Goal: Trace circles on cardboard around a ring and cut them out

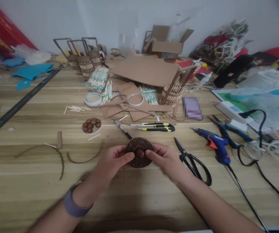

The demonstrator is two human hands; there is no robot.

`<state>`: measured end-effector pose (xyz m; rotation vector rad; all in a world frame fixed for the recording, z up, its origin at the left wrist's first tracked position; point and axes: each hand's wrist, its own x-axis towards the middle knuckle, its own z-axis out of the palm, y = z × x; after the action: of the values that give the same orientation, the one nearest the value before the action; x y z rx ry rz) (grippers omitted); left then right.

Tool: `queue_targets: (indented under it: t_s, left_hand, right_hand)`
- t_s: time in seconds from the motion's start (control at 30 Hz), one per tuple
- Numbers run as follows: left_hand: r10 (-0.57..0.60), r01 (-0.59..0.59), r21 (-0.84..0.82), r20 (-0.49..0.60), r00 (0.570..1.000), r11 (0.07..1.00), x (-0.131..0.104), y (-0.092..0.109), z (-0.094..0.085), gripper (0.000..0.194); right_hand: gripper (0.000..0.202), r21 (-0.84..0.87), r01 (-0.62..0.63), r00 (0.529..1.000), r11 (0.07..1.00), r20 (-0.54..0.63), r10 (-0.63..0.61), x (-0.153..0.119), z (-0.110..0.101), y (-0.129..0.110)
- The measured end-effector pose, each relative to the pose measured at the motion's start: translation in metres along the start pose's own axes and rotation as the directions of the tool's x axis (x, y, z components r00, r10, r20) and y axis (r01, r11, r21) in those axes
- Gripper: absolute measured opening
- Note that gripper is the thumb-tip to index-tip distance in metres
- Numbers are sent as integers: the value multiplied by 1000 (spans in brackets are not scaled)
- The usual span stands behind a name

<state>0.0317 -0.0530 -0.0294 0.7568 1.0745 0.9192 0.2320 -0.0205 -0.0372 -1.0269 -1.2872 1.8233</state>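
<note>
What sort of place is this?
Likely a craft workbench: a glue gun, black scissors and a yellow-black utility knife lie near cut cardboard.

text: none legible | red panel [8, 34]: yellow characters, blurred | stick pack [97, 79]: green print, too small

— Able to see the underside of the brown disc [132, 156]?
— No, and cannot see fully the fingers of the left hand [115, 159] and the right hand [165, 158], curled below.
— Able to read the pixelated rectangle [193, 108]?
— Not at all.
— And at the borders?
— Can follow both forearms [212, 197] and the cord [247, 197] of the glue gun [218, 145] only until the bottom edge; lose the red banner [7, 30] at the left one.
</note>
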Motion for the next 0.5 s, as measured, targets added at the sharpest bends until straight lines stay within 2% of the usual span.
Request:
queue_targets:
  t_s: [0.17, 0.5]
  left_hand:
    - [-27, 30, -50, 48, 998, 998, 0, 0, 0, 34]
    - [-57, 70, -165, 80, 995, 984, 1, -5, 2, 34]
  right_hand:
    - [42, 24, 1, 999, 1000, 37, -1, -1, -1, 2]
    - [33, -33, 38, 999, 999, 33, -37, 0, 1, 5]
